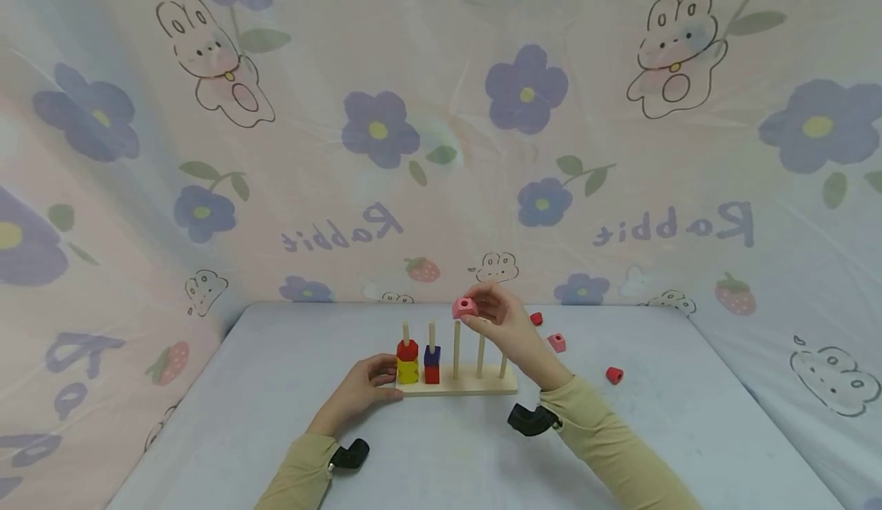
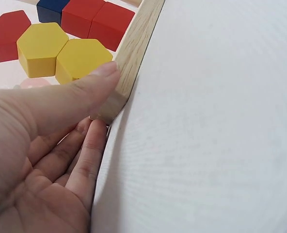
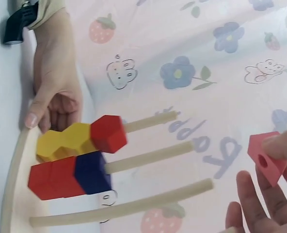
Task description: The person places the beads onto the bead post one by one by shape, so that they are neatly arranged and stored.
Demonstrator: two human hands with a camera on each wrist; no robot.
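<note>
A wooden peg stand (image 1: 458, 390) stands in the middle of the table, its pegs in a row. On the first peg, a red hexagonal block (image 3: 108, 134) tops two yellow hexagonal ones (image 2: 42, 48). Two red square blocks (image 3: 54, 178) with a blue block (image 3: 92, 172) above fill the lower second peg. My left hand (image 1: 360, 384) grips the stand's left end, thumb at the front edge and fingers around the side. Raised above the third peg (image 1: 456, 351), my right hand (image 1: 506, 328) pinches a pink block (image 1: 459, 312) with a round hole, between thumb and fingers.
To the right of the stand lie a red block (image 1: 536, 318), a pink block (image 1: 556, 343) and another red block (image 1: 615, 375). Behind the white table (image 1: 276, 372) hangs a cloth (image 1: 441, 211) printed with rabbits and flowers.
</note>
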